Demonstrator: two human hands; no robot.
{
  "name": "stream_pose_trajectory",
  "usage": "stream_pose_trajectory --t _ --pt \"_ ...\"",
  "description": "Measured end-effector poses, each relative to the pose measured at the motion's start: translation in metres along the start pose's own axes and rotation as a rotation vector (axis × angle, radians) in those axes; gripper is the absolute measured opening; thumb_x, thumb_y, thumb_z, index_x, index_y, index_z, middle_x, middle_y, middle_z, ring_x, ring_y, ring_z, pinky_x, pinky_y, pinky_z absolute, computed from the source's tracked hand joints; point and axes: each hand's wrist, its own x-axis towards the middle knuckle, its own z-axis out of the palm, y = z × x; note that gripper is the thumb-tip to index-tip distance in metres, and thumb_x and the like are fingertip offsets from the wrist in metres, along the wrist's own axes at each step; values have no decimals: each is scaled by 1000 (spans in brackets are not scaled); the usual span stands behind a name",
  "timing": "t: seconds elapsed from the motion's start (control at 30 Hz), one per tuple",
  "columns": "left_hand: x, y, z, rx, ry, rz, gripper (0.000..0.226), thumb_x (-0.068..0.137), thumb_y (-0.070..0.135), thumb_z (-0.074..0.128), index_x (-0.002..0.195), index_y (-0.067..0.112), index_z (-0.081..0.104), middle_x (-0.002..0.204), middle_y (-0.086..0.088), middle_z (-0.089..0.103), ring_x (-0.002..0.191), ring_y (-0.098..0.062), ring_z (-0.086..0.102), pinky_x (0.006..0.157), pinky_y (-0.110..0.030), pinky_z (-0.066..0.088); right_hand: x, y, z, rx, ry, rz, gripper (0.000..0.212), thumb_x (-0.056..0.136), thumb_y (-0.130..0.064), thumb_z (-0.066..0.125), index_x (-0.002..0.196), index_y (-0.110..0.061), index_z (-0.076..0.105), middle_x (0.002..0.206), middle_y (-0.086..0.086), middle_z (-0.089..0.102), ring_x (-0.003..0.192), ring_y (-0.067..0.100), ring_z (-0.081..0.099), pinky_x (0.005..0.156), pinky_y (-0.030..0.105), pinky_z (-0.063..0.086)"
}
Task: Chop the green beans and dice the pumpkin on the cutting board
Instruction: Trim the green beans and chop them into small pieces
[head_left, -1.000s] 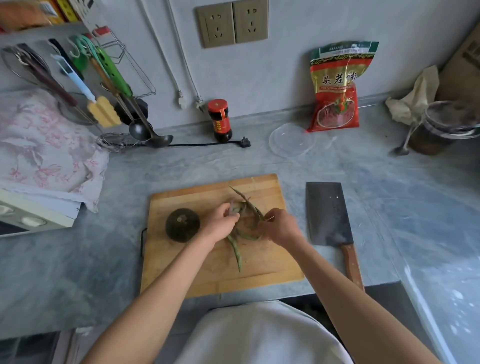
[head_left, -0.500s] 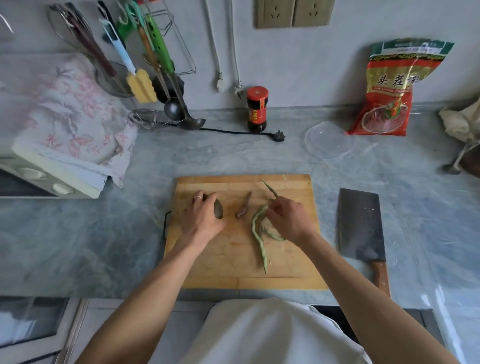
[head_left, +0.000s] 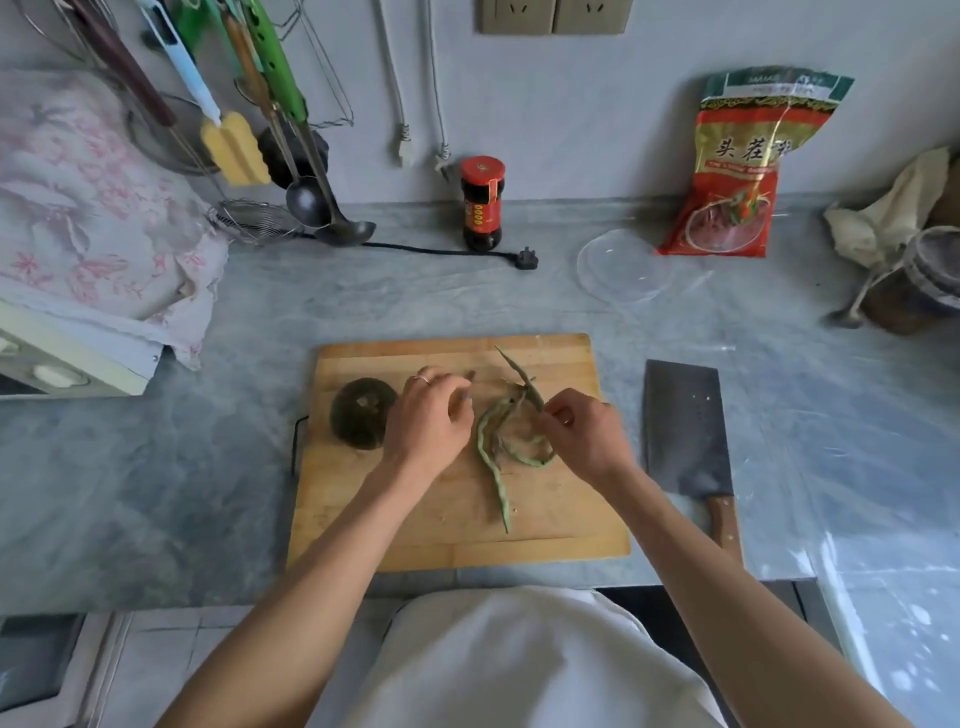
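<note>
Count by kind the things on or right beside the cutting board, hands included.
cutting board: 1
pumpkin: 1
cleaver: 1
hands: 2, left hand and right hand
green beans: at least 3, tangled, exact count unclear
Total: 5, plus the beans

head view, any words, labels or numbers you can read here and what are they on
"头茬": large yellow characters on the red snack bag against the wall; a third character after them is creased and unclear.
Small white print under those characters and on the bag's green top strip: too blurred to read.
Dark sauce bottle: red and yellow label, markings too small to read.
Cleaver, wall sockets: no text seen.
</note>
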Motion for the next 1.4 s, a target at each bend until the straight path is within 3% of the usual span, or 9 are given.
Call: stream_pose_trajectory --t 0.2,0.3,0.5,0.67,0.73,0.87,1.0,1.23,1.4 --pt "15 15 30 87 -310 -256 66 92 47 62 149 23 39 150 -8 43 143 -26 33 104 -42 42 -4 16 -2 -119 -106 135 35 89 -25 67 120 -10 60 110 9 66 92 25 60 73 34 51" --pt "14 20 38 111 -372 -218 74 89 42 68 152 27 31 155 -9 35 146 -27 27 106 -45 41 -2 10 4 -86 -122 186 34 88 -21 67 118 -10 59 106 12 67 90 28 63 74 41 56" --pt "12 12 34 96 -313 -178 64 89 4 63 145 26 44 146 -3 44 133 -23 45 90 -31 45 -3 13 5 101 -67 297 18 90 -23 66 102 -10 63 88 12 70 75 28 71 65 43 61" --pt "11 13 31 165 -188 -68 44 92 22 65 135 22 55 134 -2 50 124 -23 48 95 -33 46 -10 22 -6 215 30 390 13 91 -18 64 99 -8 64 78 11 71 67 25 73 62 38 62" --pt "10 27 34 90 -133 -8 25 94 25 63 118 21 67 119 3 62 109 -16 57 84 -28 49 -13 26 -8 210 61 393 9 90 -13 60 97 -8 64 75 11 71 68 27 72 63 39 61" --pt "16 58 39 -85 -231 -184 25 96 40 59 88 21 74 82 10 72 71 -6 64 60 -22 51 -20 32 -11 229 146 327 14 87 -12 59 100 -7 64 82 9 70 71 27 70 67 45 61" --pt "28 72 44 -505 -323 -374 27 93 43 66 108 21 73 101 8 72 77 -5 66 63 -21 51 -25 32 -19 305 199 224 12 91 -13 67 101 -6 66 85 2 69 59 18 71 61 36 61" --pt "23 59 27 -786 -209 -361 14 90 11 71 92 24 74 86 2 75 66 -5 67 63 -20 56 -14 30 -25 197 23 65 16 90 -15 70 106 -12 73 90 0 73 76 11 68 70 27 57" --pt "4 39 11 -1027 63 -552 14 87 -1 71 101 3 72 92 -11 74 81 -17 74 75 -23 60 -2 11 -21 489 -355 317 21 95 -20 65 108 -4 70 92 12 76 77 22 73 71 35 63"
